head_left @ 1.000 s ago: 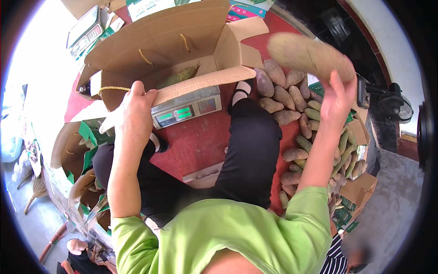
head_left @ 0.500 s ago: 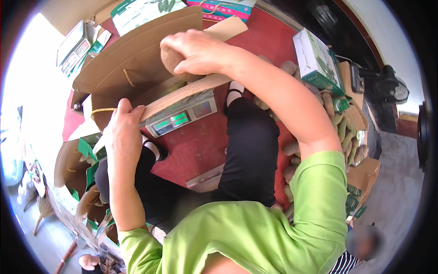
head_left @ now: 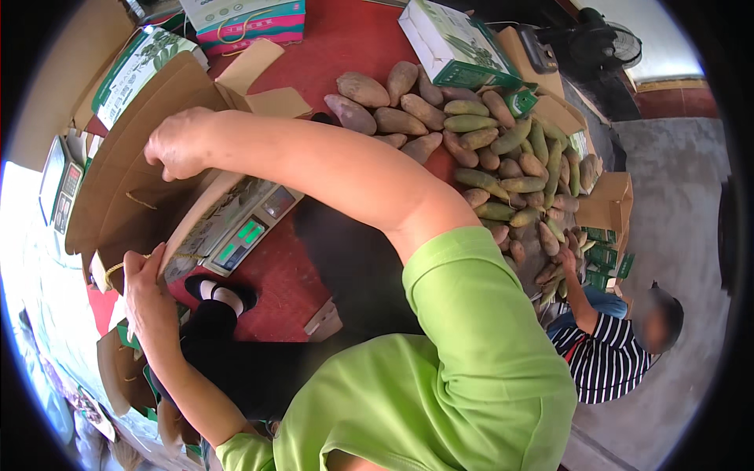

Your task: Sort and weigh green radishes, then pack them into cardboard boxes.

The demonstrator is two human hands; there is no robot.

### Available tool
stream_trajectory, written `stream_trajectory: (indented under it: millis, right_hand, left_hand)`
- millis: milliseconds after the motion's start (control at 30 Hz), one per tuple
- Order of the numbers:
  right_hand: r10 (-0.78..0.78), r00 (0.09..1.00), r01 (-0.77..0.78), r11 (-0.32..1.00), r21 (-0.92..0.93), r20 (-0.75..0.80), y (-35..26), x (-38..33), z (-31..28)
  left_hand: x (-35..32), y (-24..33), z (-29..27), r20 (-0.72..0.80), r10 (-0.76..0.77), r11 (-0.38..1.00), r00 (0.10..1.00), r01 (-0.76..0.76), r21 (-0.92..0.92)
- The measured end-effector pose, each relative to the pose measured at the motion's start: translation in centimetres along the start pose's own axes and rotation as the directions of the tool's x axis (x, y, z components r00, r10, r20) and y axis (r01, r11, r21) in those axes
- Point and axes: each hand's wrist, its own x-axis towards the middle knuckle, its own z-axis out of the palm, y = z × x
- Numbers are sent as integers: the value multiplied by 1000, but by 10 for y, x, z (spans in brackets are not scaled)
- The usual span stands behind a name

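Observation:
An open cardboard box (head_left: 110, 196) with a rope handle leans at the left, its brown inside facing me. My left hand (head_left: 149, 294) is closed on the box's near edge, beside the yellow cord. Over the box's opening hangs my right hand (head_left: 182, 145), its fingers curled down and partly hidden; no tuber shows in it. Under the near flap sits a digital scale (head_left: 247, 235) with a lit green display. To the right lies a heap of reddish-brown tubers (head_left: 365, 90) mixed with long green ones (head_left: 471, 124). What lies inside the box is hidden.
A white and green carton (head_left: 448, 43) stands behind the heap, near a black fan (head_left: 605, 43). A second scale (head_left: 59, 180) is at the far left. Opened cartons (head_left: 122, 369) stand by my left leg. A co-worker in a striped shirt (head_left: 609, 357) reaches into the heap.
My view has swung right, bringing more of the heap and the co-worker into sight. The large brown tuber that was in my right hand no longer shows. My left hand keeps hold of the box.

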Motion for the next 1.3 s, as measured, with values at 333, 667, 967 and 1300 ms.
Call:
stream_trajectory:
  millis: [333, 667, 967, 1300]
  right_hand:
    - [515, 632, 60, 712, 700, -579, 88, -185, -11]
    - [963, 217, -735, 268, 623, -159, 260, -395, 167]
    - [958, 158, -987, 148, -61, -238, 289, -392, 103]
    - [965, 248, -960, 233, -158, -85, 369, -374, 98]
  left_hand:
    - [-3, -4, 4, 10, -12, 999, 1000, 13, -29]
    - [-2, -8, 9, 15, -33, 998, 999, 34, -55]
    - [-3, -4, 4, 3, 47, 999, 999, -47, 25]
    - [5, -4, 11, -5, -72, 992, 997, 71, -105]
